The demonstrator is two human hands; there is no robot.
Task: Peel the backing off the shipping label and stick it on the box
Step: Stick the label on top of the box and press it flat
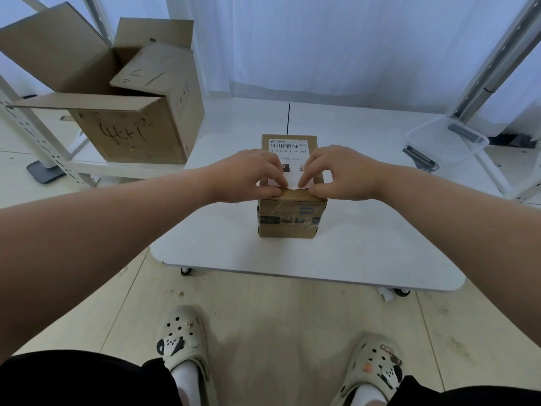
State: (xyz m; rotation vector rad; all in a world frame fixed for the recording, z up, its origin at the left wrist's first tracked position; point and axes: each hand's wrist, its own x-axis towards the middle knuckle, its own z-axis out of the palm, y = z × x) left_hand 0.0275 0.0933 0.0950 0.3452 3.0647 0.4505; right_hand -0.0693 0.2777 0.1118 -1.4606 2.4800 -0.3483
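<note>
A small brown cardboard box (288,218), taped on its front, stands on a low white table (322,253). A white shipping label (289,149) with a barcode and printed numbers lies on the box's top. My left hand (251,177) and my right hand (339,174) meet at the label's near edge. Fingertips and thumbs of both hands pinch the label's near edge, which is lifted a little off the box top. The hands cover the middle of the label.
A large open cardboard box (123,104) sits on a white shelf frame at the left. A clear plastic tub (445,142) stands at the table's far right, beside a metal rail. The table rolls on casters over a pale wood floor; my feet are below.
</note>
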